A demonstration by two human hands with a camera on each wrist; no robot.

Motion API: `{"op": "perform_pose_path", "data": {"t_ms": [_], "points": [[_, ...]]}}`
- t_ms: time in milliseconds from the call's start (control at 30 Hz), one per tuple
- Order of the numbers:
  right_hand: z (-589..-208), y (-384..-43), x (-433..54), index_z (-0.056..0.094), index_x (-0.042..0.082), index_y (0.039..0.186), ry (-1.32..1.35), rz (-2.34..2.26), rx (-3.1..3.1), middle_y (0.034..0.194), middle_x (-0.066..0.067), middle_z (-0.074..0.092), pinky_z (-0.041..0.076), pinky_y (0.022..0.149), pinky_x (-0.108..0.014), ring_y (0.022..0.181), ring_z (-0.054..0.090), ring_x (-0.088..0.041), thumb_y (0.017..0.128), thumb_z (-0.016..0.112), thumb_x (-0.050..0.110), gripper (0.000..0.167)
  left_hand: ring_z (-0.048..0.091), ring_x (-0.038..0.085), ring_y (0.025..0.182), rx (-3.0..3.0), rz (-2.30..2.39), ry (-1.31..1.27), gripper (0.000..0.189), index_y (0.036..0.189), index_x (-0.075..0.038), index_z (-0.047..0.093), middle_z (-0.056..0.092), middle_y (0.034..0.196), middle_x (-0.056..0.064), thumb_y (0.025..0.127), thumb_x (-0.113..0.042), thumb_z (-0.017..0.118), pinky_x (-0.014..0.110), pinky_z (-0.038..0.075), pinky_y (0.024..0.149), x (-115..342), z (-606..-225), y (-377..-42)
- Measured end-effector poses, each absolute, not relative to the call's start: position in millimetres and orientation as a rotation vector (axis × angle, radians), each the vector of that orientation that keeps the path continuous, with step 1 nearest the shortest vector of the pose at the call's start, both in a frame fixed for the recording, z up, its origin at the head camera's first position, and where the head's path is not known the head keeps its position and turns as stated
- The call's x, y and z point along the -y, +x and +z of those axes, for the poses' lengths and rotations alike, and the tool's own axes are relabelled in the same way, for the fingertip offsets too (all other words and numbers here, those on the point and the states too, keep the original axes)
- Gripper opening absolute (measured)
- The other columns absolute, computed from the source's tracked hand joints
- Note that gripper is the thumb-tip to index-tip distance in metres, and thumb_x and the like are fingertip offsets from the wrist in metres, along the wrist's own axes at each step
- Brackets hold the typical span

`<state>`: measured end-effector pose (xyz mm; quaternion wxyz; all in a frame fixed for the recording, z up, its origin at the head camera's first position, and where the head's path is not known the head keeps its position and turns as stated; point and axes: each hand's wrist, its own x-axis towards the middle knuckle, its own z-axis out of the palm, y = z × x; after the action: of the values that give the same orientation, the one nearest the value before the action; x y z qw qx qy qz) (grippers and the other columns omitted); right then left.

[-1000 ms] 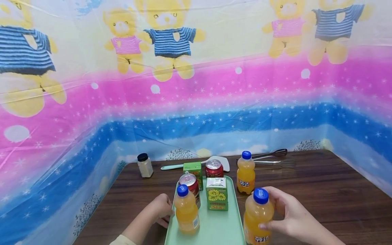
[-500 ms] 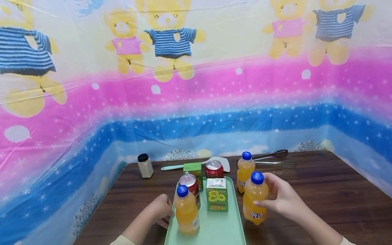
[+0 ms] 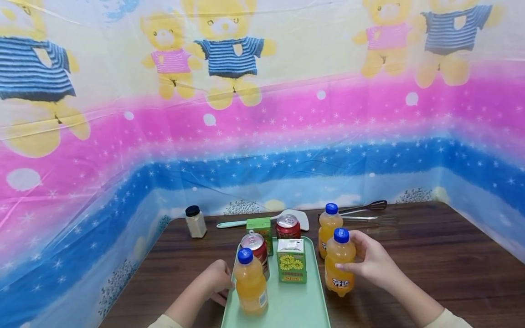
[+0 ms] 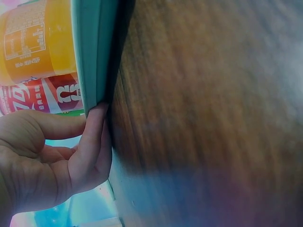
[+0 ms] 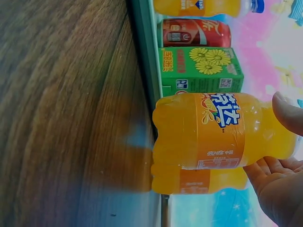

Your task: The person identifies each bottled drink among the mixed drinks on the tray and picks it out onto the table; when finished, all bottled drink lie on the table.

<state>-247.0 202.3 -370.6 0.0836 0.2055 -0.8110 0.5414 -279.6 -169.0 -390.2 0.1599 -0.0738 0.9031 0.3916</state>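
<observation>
My right hand (image 3: 372, 260) grips an orange soda bottle (image 3: 340, 269) with a blue cap, upright at the right side of the green tray (image 3: 293, 310). In the right wrist view, the thumb and fingers wrap the upper part of this bottle (image 5: 218, 130). My left hand (image 3: 215, 281) pinches the tray's left rim; the left wrist view shows thumb and fingers at the tray edge (image 4: 94, 56). On the tray stand another orange soda bottle (image 3: 250, 287), a red soda can (image 3: 258, 248) and a green drink carton (image 3: 292, 264).
Behind the held bottle stands a further orange soda bottle (image 3: 328, 228). At the tray's far end are a second green carton (image 3: 259, 225) and a red can (image 3: 288, 226). Further back lie a spatula (image 3: 231, 223) and whisks (image 3: 369, 217). A black-lidded jar (image 3: 195, 223) stands at left.
My right hand has carried the bottle forward and slightly left, close in front of the further orange bottle. The left hand has stayed at the tray rim.
</observation>
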Motion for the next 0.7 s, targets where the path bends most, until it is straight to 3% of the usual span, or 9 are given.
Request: {"op": "perform_pose_path", "data": {"t_ms": [700], "points": [[-380.9, -253.8, -200.8, 0.050, 0.000, 0.116, 0.538, 1.657, 2.420, 0.113, -0.015, 0.059, 0.052, 0.088, -0.043, 0.108, 0.057, -0.034, 0.072, 0.080, 0.008, 0.054, 0.060, 0.027, 0.065, -2.569, 1.123, -0.210, 0.017, 0.085, 0.002, 0.048, 0.053, 0.079, 0.015, 0.081, 0.011, 0.062, 0.038, 0.058, 0.051, 169.0, -389.7, -279.5]]}}
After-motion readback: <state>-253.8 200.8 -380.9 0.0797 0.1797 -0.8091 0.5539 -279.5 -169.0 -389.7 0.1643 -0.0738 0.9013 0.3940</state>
